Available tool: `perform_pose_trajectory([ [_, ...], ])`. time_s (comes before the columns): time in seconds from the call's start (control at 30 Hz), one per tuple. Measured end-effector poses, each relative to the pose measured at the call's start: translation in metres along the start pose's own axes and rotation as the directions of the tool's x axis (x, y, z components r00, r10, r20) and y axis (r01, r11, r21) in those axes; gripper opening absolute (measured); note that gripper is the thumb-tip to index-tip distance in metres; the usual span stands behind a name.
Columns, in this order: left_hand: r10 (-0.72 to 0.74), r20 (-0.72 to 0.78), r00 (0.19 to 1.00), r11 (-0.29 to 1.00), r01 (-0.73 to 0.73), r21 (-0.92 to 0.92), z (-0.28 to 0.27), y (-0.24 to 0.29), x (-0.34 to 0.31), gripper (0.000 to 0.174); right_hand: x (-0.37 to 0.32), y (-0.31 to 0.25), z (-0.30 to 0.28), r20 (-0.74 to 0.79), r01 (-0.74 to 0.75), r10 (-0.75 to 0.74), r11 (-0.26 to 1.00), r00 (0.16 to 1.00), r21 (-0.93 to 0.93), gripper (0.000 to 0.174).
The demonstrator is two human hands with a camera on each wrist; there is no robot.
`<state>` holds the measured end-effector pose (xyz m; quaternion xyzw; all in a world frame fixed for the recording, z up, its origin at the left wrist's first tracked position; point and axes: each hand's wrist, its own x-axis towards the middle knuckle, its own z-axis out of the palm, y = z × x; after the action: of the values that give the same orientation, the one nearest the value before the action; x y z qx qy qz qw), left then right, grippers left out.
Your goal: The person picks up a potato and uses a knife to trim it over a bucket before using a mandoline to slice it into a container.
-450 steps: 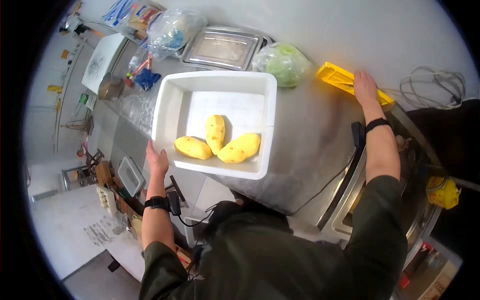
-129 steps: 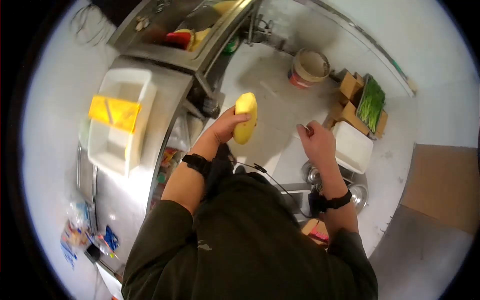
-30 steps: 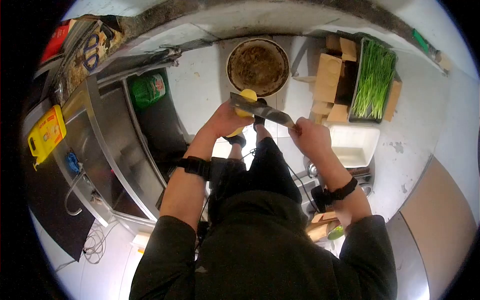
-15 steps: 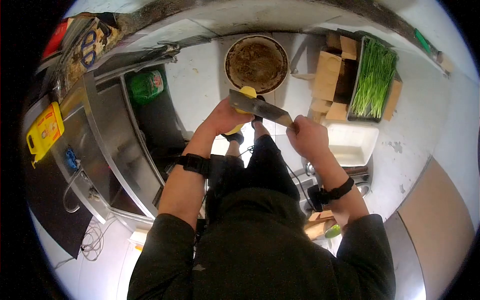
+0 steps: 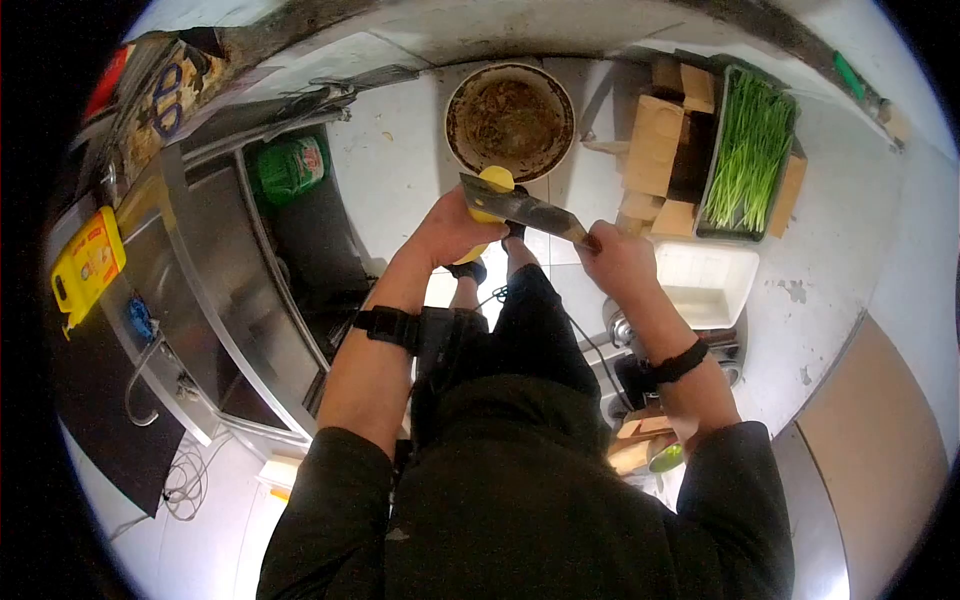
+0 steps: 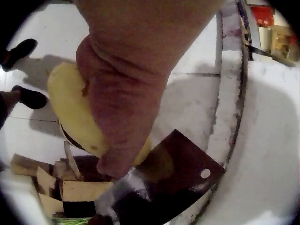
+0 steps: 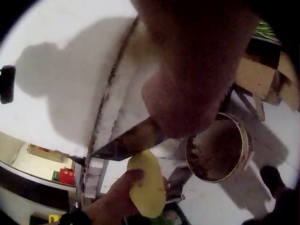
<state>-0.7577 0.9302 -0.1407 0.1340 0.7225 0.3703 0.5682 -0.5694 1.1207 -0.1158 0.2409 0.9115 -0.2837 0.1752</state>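
Note:
My left hand [image 5: 448, 232] grips a peeled yellow potato [image 6: 72, 103] with a few small dark spots, its thumb across the side. In my right hand [image 5: 620, 262] is the handle of a cleaver [image 5: 530, 213], fingers curled round it. The broad blade lies across the potato's upper part, and a small round hole marks its far corner. In the right wrist view the blade's edge is right at the top of the potato [image 7: 147, 192]. Both hands are held in front of the body, above the floor. The handle is mostly hidden by the right hand.
A dirty round bucket [image 5: 455, 130] stands on the floor ahead. To its right are a cardboard box [image 5: 655, 145], a tray of long green stalks [image 5: 750, 160] and a white tub [image 5: 745, 290]. A steel sink unit [image 5: 215, 300] with a yellow jug [image 5: 90, 265] is at left.
The person has turned from the counter with a potato from the white tub in the left hand. The right hand, without a knife earlier, holds the cleaver; the blade has shifted slightly over the last second.

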Motion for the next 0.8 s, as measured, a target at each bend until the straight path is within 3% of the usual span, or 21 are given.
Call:
perform_pose_trajectory([
  [0.13, -0.128, -0.019, 0.992, 0.991, 0.128, 0.041, -0.001, 0.019, -0.005, 0.066, 0.025, 0.020, 0.024, 0.107, -0.139, 0.145, 0.988, 0.984, -0.061, 0.034],
  [0.2, 0.023, -0.007, 1.000, 1.000, -0.023, -0.012, 0.002, 0.026, -0.009, 0.079, 0.048, 0.037, 0.040, 0.155, -0.227, 0.250, 0.962, 0.956, -0.150, 0.040],
  [0.33, 0.040, -0.123, 0.992, 0.997, -0.047, -0.056, 0.000, 0.003, -0.007, 0.086, 0.072, 0.033, 0.043, 0.252, -0.233, 0.270, 0.958, 0.929, -0.167, 0.039],
  [0.47, 0.048, -0.143, 0.989, 0.990, -0.066, -0.128, -0.009, 0.008, -0.015, 0.087, 0.085, 0.028, 0.040, 0.216, -0.190, 0.225, 0.966, 0.950, -0.174, 0.035],
  [0.57, 0.093, -0.200, 0.975, 0.983, -0.121, -0.136, -0.007, 0.006, -0.029, 0.087, 0.080, 0.032, 0.041, 0.108, -0.145, 0.169, 0.969, 0.980, -0.202, 0.028],
  [0.67, 0.133, -0.233, 0.963, 0.988, -0.147, -0.046, -0.009, 0.007, -0.028, 0.087, 0.085, 0.033, 0.025, 0.061, -0.048, 0.071, 0.946, 0.996, -0.321, 0.021],
  [0.77, 0.131, -0.166, 0.977, 0.983, -0.150, -0.108, -0.006, 0.010, -0.027, 0.086, 0.075, 0.037, 0.015, 0.049, 0.042, -0.023, 0.901, 0.999, -0.431, 0.014],
  [0.8, 0.090, -0.150, 0.985, 0.996, -0.092, -0.009, -0.007, 0.020, -0.025, 0.085, 0.072, 0.035, 0.007, 0.046, 0.075, -0.061, 0.888, 0.997, -0.453, 0.011],
])
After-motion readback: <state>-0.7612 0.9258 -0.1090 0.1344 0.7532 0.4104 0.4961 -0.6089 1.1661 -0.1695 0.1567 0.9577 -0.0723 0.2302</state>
